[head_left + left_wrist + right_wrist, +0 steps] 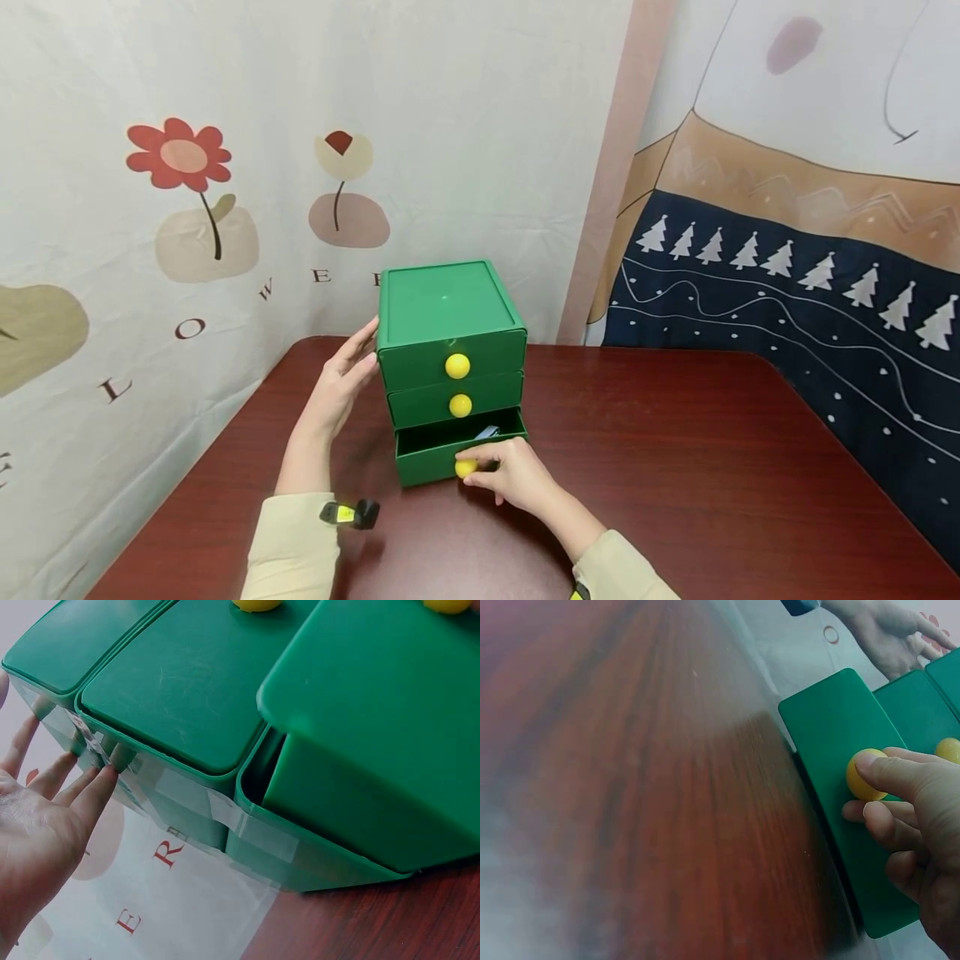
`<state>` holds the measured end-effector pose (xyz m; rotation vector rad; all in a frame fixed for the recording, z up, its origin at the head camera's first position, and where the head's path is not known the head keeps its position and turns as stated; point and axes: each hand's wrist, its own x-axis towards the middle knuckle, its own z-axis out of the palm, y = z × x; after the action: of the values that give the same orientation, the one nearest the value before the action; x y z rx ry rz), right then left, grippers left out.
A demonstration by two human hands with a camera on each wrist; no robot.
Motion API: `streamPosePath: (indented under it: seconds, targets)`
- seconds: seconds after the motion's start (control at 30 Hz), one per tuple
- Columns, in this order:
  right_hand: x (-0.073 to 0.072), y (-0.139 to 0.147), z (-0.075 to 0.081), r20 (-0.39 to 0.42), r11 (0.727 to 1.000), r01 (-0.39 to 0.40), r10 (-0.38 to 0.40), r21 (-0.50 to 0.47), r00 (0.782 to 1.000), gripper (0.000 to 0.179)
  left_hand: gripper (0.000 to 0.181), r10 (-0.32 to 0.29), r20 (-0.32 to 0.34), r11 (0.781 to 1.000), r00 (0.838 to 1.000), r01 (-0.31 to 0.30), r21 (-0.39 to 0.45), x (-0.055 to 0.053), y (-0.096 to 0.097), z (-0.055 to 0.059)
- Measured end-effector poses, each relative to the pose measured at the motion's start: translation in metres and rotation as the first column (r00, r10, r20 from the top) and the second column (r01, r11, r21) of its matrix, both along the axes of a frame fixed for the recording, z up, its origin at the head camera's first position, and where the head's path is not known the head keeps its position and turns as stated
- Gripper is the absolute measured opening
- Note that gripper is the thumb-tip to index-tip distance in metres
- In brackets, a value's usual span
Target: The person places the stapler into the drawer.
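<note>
A green three-drawer box (450, 304) with round yellow knobs stands on the table. Its bottom drawer (423, 467) is pulled partway out, while the upper two drawers sit closed. Thumb and fingers of my right hand (521, 477) pinch the bottom drawer's yellow knob (864, 776). My left hand (337, 387) lies against the box's left side; in the left wrist view its extended fingers (94, 796) touch the side wall, which has clear tape on it. Inside the open drawer a small light-blue item (487, 432) shows, its kind unclear.
The dark red wooden table (675, 450) stretches out on both sides of the box. Behind it hangs a pale cloth with printed flowers (180, 156) and letters. At the right hangs a dark blue cloth (750, 308) with white trees.
</note>
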<state>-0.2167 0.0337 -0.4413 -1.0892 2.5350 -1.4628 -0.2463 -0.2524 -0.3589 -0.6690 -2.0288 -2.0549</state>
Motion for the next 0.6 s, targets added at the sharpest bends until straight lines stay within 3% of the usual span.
streamPosePath:
  seconds: [0.6]
  targets:
    - [-0.021, -0.011, 0.001, -0.035, 0.996, 0.09, -0.089, 0.027, 0.995, 0.028, 0.053, -0.003, -0.01, 1.0, 1.0, 0.003, 0.0, -0.001, 0.0, 0.001]
